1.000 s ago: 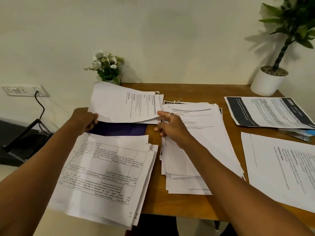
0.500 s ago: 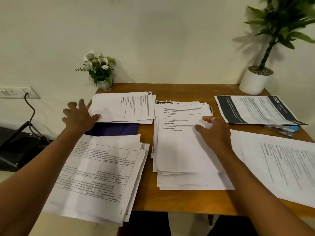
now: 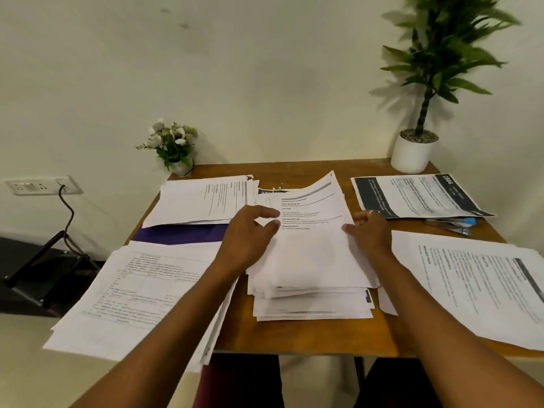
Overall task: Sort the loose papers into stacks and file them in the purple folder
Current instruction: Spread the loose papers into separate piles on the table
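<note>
Only a purple strip of the folder (image 3: 179,234) shows near the left edge of the desk (image 3: 294,334), the rest covered by a far stack (image 3: 203,201) and a near stack (image 3: 141,290); the print on every sheet is too blurred to read. At the desk's centre, the left hand (image 3: 247,240) and right hand (image 3: 371,231) clamp opposite side edges of the upper sheets of the middle stack (image 3: 312,260), whose far corner is lifted.

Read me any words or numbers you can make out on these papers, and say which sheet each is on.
"2886": white digits on the dark-banded sheet at far right.
Print on the middle stack, the table-printed stack at left and the near right sheet: too blurred to read.
</note>
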A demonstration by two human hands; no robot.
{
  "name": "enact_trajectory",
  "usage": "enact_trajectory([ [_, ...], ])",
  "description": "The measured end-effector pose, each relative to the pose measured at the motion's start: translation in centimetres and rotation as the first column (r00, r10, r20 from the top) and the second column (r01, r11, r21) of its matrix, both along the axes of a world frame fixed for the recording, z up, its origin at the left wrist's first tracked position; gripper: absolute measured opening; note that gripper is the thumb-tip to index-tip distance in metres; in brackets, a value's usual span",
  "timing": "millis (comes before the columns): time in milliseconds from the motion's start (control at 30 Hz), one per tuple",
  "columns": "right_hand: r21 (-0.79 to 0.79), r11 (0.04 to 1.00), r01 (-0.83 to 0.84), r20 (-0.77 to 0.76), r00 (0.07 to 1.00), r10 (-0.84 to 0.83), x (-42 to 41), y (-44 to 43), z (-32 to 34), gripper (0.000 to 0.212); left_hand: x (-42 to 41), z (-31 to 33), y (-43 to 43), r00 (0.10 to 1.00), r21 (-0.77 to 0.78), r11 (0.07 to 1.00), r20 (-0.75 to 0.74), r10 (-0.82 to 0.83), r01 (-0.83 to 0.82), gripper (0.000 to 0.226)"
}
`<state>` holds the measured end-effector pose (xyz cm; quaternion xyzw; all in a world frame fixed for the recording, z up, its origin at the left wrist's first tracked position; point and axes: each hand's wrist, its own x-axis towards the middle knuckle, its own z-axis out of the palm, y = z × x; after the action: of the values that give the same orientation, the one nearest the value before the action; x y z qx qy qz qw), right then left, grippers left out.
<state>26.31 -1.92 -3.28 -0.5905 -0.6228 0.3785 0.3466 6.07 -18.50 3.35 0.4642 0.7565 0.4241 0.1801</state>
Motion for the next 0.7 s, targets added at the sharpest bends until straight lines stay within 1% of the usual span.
enact_trajectory([
  [67,-0.003,1.0,0.01,-0.043,0.999,-0.01,0.6,0.0,0.5,0.019,0.2,-0.7,0.0,0.999,-0.032,0.999,0.045,0.023,-0.021,0.011],
  [133,-0.008,1.0,0.014,-0.073,0.997,-0.015,1.4,-0.1,1.1,0.016,0.3,-1.2,0.0,0.997,-0.069,0.997,0.06,0.042,-0.038,0.01],
  [200,0.0,1.0,0.017,-0.11,0.994,-0.017,2.3,-0.3,1.6,0.014,0.4,-1.8,0.0,0.996,-0.099,0.994,0.063,0.057,-0.05,0.013],
  [267,0.029,0.999,0.027,-0.13,0.991,-0.023,3.0,-0.6,1.9,0.016,0.7,-2.4,0.2,0.997,-0.124,0.991,0.059,0.057,-0.05,0.019],
  [400,0.089,0.996,0.025,-0.083,0.996,-0.017,4.0,-0.8,2.1,0.012,2.1,-3.3,0.4,0.999,-0.172,0.985,0.04,0.025,-0.018,0.024],
  [533,0.098,0.994,0.048,-0.167,0.985,-0.031,5.3,-0.8,2.8,0.015,3.7,-3.4,0.2,0.999,-0.174,0.985,0.036,0.001,0.006,0.03],
  [600,0.069,0.997,0.044,-0.217,0.976,-0.029,5.9,-0.9,2.9,0.016,4.2,-3.5,0.2,0.998,-0.186,0.983,0.067,-0.002,0.014,0.037],
  [700,-0.064,0.998,0.028,-0.342,0.939,-0.049,6.3,-1.0,2.5,0.015,4.9,-3.3,0.1,0.981,-0.221,0.975,0.195,0.014,0.03,0.054],
])
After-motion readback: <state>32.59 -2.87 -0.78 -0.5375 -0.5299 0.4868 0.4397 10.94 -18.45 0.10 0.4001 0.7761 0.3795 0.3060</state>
